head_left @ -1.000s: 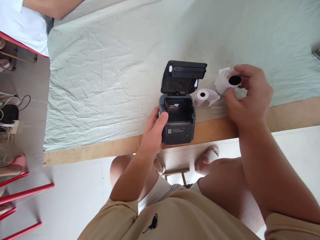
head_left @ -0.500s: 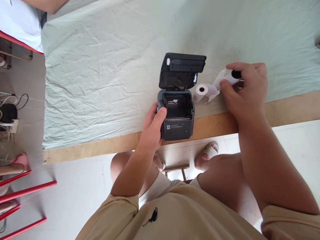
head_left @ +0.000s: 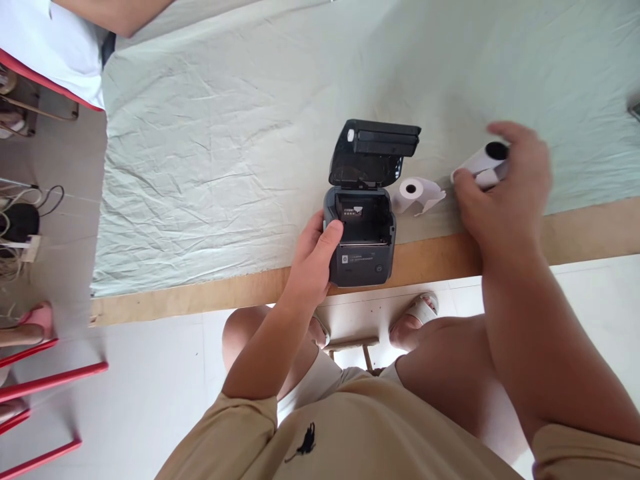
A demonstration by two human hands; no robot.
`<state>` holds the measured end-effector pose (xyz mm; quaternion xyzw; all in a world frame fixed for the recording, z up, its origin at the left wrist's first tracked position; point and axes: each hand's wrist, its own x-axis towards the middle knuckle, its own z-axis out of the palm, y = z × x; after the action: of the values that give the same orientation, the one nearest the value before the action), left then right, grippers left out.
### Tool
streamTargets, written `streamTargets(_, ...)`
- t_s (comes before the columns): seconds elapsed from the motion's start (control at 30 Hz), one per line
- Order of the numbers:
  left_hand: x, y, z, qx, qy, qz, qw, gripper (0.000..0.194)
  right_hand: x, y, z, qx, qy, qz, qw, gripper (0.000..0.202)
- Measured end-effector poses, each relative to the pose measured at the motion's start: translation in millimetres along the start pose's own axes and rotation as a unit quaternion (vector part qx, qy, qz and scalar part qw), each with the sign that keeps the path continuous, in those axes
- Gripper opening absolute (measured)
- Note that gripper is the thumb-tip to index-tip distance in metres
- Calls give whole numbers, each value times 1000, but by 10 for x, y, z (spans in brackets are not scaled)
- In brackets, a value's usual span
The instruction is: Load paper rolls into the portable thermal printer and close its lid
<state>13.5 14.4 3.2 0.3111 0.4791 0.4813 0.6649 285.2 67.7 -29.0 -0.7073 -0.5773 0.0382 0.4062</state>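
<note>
A black portable label printer (head_left: pixel 363 267) is near the table's front edge with its lid (head_left: pixel 373 153) swung up and its paper bay bare. My left hand (head_left: pixel 315 257) grips the printer's left side, thumb over the rim. Just right of the printer, a small white paper roll (head_left: pixel 411 189) lies with its loose end curling out. Farther right, my right hand (head_left: pixel 520 180) is around a larger paper roll (head_left: pixel 477 162) with a wide black core. The thumb presses on this roll while the forefinger is raised off it, slightly blurred; the other fingers are partly hidden.
A pale green cloth (head_left: pixel 215 147) covers the wooden table (head_left: pixel 190 295). Another person's arm (head_left: pixel 117 13) is at the upper left. Red metal legs (head_left: pixel 55 381) and tangled cables (head_left: pixel 20 220) are on the floor at left. A dark object (head_left: pixel 634 110) lies at the right edge.
My right hand has moved right with the larger roll, away from the small roll, and its forefinger has lifted. My left hand still grips the printer. The whole view has shifted slightly.
</note>
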Motion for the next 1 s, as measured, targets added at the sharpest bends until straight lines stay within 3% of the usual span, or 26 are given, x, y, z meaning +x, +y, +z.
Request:
streamTargets(0.1, -31, 36, 19, 0, 3, -10, 1000, 53, -51, -279, -200, 128, 72, -165, 975, 77)
streamTargets(0.13, -38, 45, 25, 1, 4, -11, 1000, 51, -98, -429, -264, 166, 80, -244, 952, 75)
streamTargets(0.17, -41, 52, 28, 2, 4, -9, 1000, 49, -158, -588, -314, 197, 54, -268, 942, 66)
streamTargets(0.23, -39, 57, 27, 5, -2, 0, 1000, 47, -290, -876, -351, 160, -73, -243, 954, 40)
streamTargets(0.33, -21, 49, 11, 5, -15, 12, 1000, 46, -430, -1078, -260, 79, -99, -230, 965, 35)
streamTargets(0.47, -1, 32, -6, 4, -31, 4, 999, 55, -448, -1013, -89, 29, -117, -251, 961, 30)
streamTargets(0.67, -6, 25, 2, 9, -31, 13, 999, 51, -458, -1033, -104, 105, -64, -310, 943, 25)
streamTargets(0.87, 12, -29, -101, 52, -39, 8, 998, 52, -486, -1072, -196, 171, -145, -328, 918, 18)
streamTargets(1.0, 6, -47, -132, 42, -46, 14, 998, 86, -381, -1004, -210, 190, -19, -252, 949, 17)
